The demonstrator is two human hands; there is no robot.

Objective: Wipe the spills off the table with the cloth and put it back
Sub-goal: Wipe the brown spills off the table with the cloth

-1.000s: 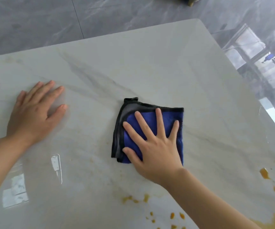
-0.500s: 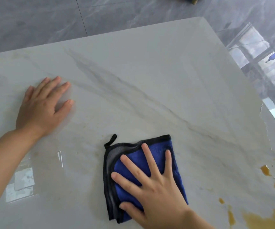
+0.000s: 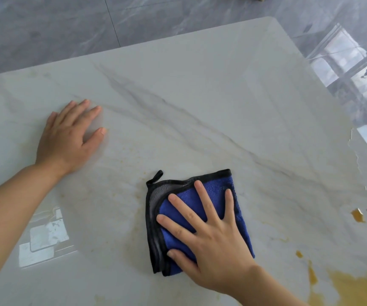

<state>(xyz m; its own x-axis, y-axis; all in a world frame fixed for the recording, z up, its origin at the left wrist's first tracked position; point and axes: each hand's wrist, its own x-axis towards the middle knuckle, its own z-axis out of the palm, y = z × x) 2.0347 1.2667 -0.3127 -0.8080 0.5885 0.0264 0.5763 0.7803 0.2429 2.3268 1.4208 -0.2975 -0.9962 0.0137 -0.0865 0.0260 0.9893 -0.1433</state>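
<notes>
Blue cloth (image 3: 202, 219), folded, has been dragged nearer under the flat, spread right hand (image 3: 213, 246); near droplets now gone. Left hand (image 3: 67, 138) stays flat, braced far left on table (image 3: 200, 85). Amber spill (image 3: 359, 283) near right remains unwiped.

Two bare arms above the table (image 3: 200, 85), no sleeves, left hand (image 3: 67, 138) and right hand (image 3: 213, 241) with no rings, no gloves, no watch, short plain nails, five fingers each
</notes>
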